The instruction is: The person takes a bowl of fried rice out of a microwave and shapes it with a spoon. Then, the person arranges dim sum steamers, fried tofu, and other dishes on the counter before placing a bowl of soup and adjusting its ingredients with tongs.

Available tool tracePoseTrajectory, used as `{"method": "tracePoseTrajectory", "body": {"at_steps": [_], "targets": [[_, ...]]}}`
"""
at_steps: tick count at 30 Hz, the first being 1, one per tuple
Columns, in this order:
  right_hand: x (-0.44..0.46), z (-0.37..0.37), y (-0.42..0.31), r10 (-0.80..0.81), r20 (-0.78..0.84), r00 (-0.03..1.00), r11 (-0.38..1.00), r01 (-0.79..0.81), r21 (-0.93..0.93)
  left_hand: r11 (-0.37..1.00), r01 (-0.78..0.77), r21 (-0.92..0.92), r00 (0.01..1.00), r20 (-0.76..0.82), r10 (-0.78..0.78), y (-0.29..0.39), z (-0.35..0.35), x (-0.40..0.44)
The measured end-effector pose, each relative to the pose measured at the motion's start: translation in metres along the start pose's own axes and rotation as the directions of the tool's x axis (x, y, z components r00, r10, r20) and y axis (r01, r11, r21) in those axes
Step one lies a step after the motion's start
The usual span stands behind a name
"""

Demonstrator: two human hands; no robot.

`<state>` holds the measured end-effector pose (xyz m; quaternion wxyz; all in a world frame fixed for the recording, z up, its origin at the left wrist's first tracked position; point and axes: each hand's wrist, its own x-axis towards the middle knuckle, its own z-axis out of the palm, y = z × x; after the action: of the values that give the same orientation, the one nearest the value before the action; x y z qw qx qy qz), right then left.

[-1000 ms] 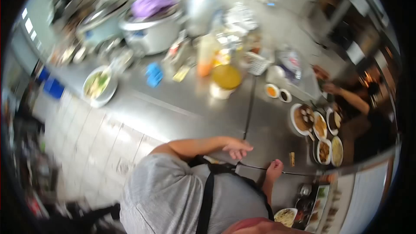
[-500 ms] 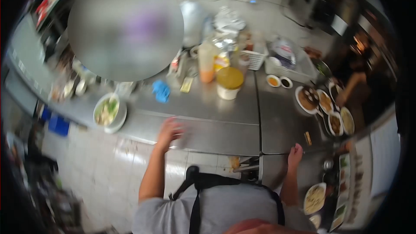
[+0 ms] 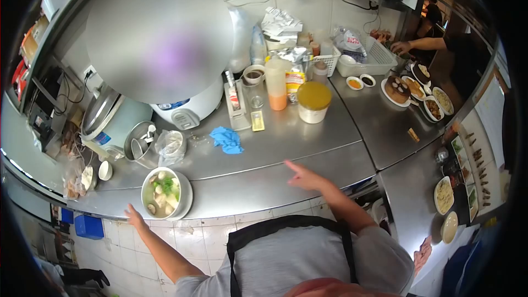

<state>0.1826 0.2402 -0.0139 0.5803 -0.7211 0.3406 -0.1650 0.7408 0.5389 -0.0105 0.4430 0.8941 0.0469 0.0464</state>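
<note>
A white bowl (image 3: 146,184) of clear soup with green herbs and pale chunks stands on a white saucer (image 3: 188,203), close to the counter's front edge. Just left of and below the bowl is my left hand (image 3: 135,217), fingers apart, holding nothing; a small gap seems to separate it from the rim. My right hand (image 3: 308,179) hovers over the front strip of the steel counter (image 3: 258,179), its index finger stretched toward the bowl and nothing in its grasp. A crumpled blue glove or cloth (image 3: 226,139) lies behind the bowl, to its right.
Farther back stand a rice cooker (image 3: 190,115), a squeeze bottle (image 3: 277,91) with orange sauce and a yellow-lidded tub (image 3: 314,104). On the right are filled dishes (image 3: 397,91), sauce cups (image 3: 355,83) and a white basket (image 3: 379,63). Another person's arm (image 3: 429,44) reaches in there.
My view has swung left. My left hand has moved from the counter's middle toward the soup bowl, and my right hand has come left from the right-hand counter edge.
</note>
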Motion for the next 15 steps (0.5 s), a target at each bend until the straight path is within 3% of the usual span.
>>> {"method": "tracePoseTrajectory", "body": {"at_steps": [1, 2, 3, 4, 5, 6, 7, 8, 12, 15], "targets": [[0.02, 0.026, -0.013, -0.096, 0.113, 0.989, 0.989, 0.107, -0.1, 0.984, 0.123, -0.129, 0.965, 0.247, -0.088, 0.001, -0.001, 0.002], [0.038, 0.047, -0.023, -0.178, 0.243, 0.954, 0.957, 0.225, -0.183, 0.935, 0.277, -0.222, 0.865, 0.48, -0.143, 0.01, -0.002, -0.002], [0.057, 0.066, -0.03, -0.16, 0.285, 0.945, 0.973, 0.2, -0.115, 0.895, 0.39, -0.217, 0.742, 0.65, -0.166, 0.003, 0.004, 0.008], [0.075, 0.089, -0.037, -0.136, 0.357, 0.924, 0.986, 0.16, -0.039, 0.925, 0.334, -0.178, 0.723, 0.679, -0.13, 0.006, 0.007, -0.003], [0.089, 0.113, -0.041, -0.107, 0.45, 0.887, 0.994, 0.104, 0.032, 0.908, 0.279, -0.313, 0.516, 0.846, 0.134, -0.001, 0.015, 0.001], [0.104, 0.132, -0.045, -0.034, 0.52, 0.853, 0.996, -0.013, 0.086, 0.904, 0.333, -0.268, 0.616, 0.787, 0.006, -0.009, 0.029, 0.005], [0.119, 0.149, -0.047, 0.038, 0.591, 0.806, 0.983, -0.138, 0.124, 0.88, 0.322, -0.348, 0.604, 0.792, 0.092, 0.024, 0.011, -0.029], [0.129, 0.164, -0.062, 0.126, 0.588, 0.799, 0.975, -0.208, 0.073, 0.876, 0.323, -0.358, 0.701, 0.713, 0.033, 0.015, 0.019, -0.023], [0.138, 0.215, -0.12, 0.3, 0.491, 0.818, 0.916, -0.39, 0.091, 0.845, 0.417, -0.333, 0.683, 0.728, -0.05, 0.007, 0.027, -0.021], [0.154, 0.24, -0.116, 0.247, 0.482, 0.841, 0.9, -0.384, 0.207, 0.857, 0.433, -0.279, 0.624, 0.779, -0.061, 0.032, 0.009, -0.036]]}}
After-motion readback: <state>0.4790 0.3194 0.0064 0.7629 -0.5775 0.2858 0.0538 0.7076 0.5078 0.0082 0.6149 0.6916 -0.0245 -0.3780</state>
